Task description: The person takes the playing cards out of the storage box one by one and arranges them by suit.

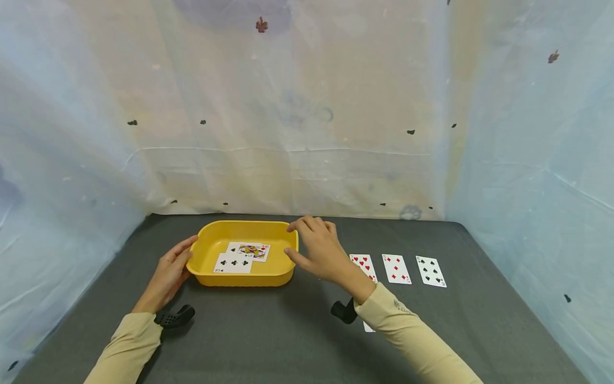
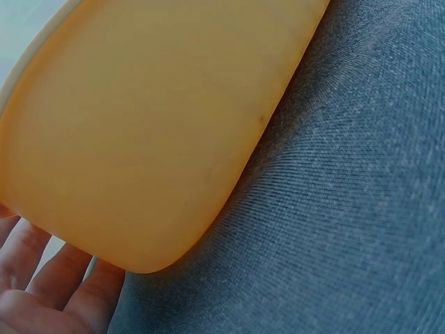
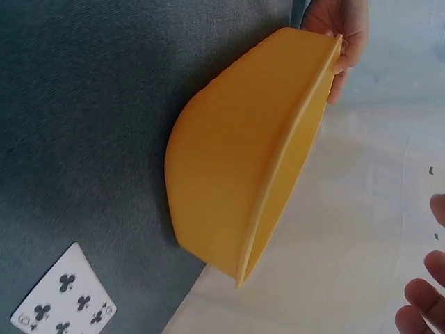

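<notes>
My left hand (image 1: 170, 269) grips the left end of a yellow plastic tray (image 1: 242, 280), thumb at the rim and fingers against the outer wall. In the left wrist view the fingers (image 2: 94, 292) lie along the tray's rounded end. Inside the tray are overlapping playing cards: a clubs card (image 1: 233, 263) in front and a face card (image 1: 261, 252) behind it. My right hand (image 1: 318, 250) hovers at the tray's right end, thumb and fingers spread. The right wrist view shows its fingertips (image 3: 424, 296) apart from the tray, holding nothing.
Right of the tray lie a hearts card (image 1: 363, 264), a diamonds card (image 1: 396, 269) and a black-suit card (image 1: 431, 271) in a row. A clubs card (image 3: 66, 299) lies nearer, mostly behind the right forearm in the head view. Pale cloth (image 1: 288, 106) hangs behind the grey table (image 1: 249, 336).
</notes>
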Demonstrator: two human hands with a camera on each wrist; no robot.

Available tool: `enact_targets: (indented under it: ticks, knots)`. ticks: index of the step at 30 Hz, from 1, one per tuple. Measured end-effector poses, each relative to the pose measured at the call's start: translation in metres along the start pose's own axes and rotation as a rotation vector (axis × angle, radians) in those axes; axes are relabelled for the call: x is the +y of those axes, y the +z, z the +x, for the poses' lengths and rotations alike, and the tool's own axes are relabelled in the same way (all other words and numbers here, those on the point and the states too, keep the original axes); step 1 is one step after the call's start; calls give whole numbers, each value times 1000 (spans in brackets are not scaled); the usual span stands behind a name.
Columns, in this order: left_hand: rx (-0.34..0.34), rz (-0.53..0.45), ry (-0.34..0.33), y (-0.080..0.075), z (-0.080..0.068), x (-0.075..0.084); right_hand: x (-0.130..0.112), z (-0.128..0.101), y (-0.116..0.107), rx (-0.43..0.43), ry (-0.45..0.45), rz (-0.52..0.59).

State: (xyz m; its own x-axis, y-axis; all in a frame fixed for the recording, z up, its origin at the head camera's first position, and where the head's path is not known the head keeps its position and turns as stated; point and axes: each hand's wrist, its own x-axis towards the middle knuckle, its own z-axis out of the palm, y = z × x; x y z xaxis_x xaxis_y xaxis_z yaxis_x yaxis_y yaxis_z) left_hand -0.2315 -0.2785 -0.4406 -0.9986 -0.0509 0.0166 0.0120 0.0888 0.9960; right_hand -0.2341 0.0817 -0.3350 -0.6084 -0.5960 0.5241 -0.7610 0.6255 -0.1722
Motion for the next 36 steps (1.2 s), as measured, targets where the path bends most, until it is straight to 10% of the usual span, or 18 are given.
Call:
enact_targets:
  ticks: [36]
  knots:
    - [2,19,1,0,-1,0,-27,49,61,-157,84,-139]
